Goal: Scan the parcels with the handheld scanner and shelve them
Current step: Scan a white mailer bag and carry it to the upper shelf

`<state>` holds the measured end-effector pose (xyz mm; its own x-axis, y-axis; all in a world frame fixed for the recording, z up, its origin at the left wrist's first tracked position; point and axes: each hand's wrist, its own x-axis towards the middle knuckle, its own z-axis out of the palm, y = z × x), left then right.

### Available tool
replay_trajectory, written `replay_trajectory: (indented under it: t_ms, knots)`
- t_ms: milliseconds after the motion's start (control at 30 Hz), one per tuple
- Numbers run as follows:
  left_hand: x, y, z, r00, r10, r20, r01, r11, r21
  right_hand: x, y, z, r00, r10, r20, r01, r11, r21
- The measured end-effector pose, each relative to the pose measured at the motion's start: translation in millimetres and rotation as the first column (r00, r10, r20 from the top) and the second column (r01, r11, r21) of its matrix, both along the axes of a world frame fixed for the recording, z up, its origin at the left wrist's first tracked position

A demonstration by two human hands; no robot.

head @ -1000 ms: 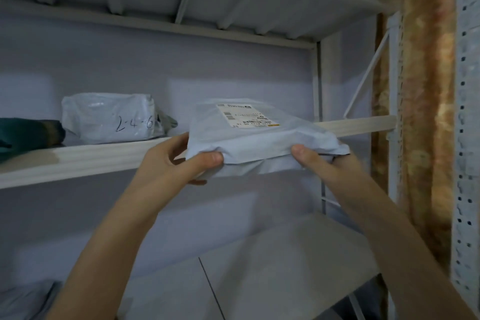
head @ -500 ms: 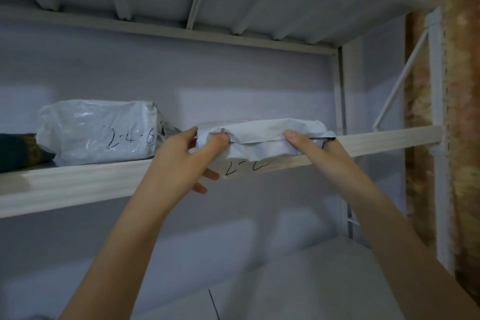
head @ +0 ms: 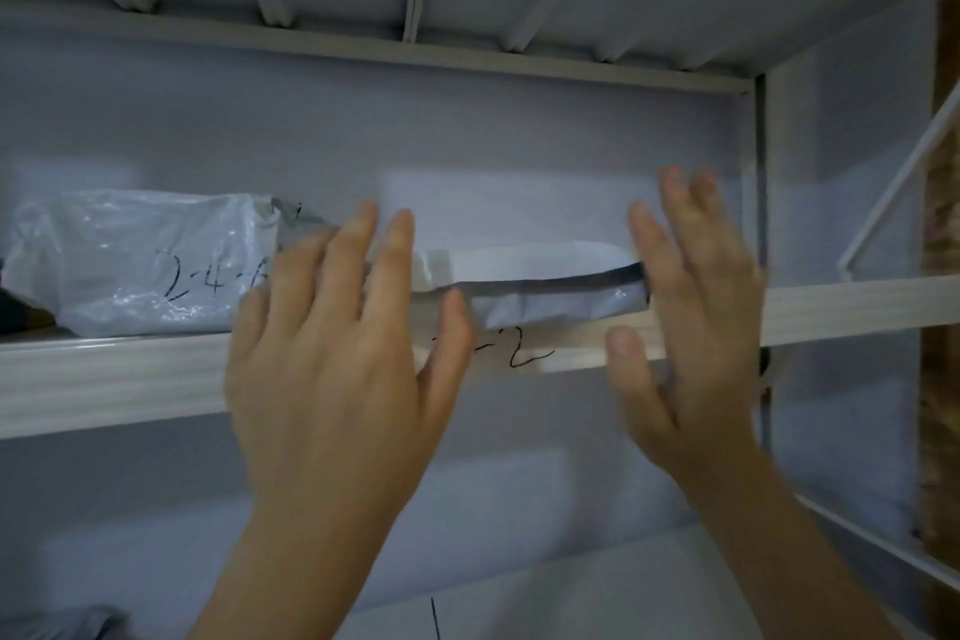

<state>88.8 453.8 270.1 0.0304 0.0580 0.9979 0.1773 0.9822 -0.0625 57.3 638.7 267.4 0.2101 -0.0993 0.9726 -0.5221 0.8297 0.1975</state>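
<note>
A flat grey plastic parcel [head: 540, 296] lies on the upper shelf [head: 852, 309], its front flap hanging over the shelf edge with a handwritten number on it. My left hand [head: 343, 343] is spread open in front of the parcel's left end. My right hand [head: 691, 307] is spread open at its right end. Neither hand grips the parcel. No scanner is in view.
A bulkier grey parcel [head: 140, 260] marked with handwritten digits sits on the same shelf to the left, with a dark item [head: 15, 307] beside it at the frame's edge. A shelf upright [head: 759, 224] stands right of my right hand. A lower shelf [head: 597, 592] is below.
The parcel went from my hands onto the upper shelf. Both hands let go of it and now stand open at its ends. The camera tilted upward and closer.
</note>
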Motion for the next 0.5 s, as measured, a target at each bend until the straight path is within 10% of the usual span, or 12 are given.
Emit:
replay_trajectory:
  t_ms: [500]
  knots:
    - [-77, 32, -16, 0.953, 0.260, 0.155, -0.220, 0.946, -0.237, -69, -10, -22, 0.953, -0.181, 0.241, 0.141, 0.974, 0.176]
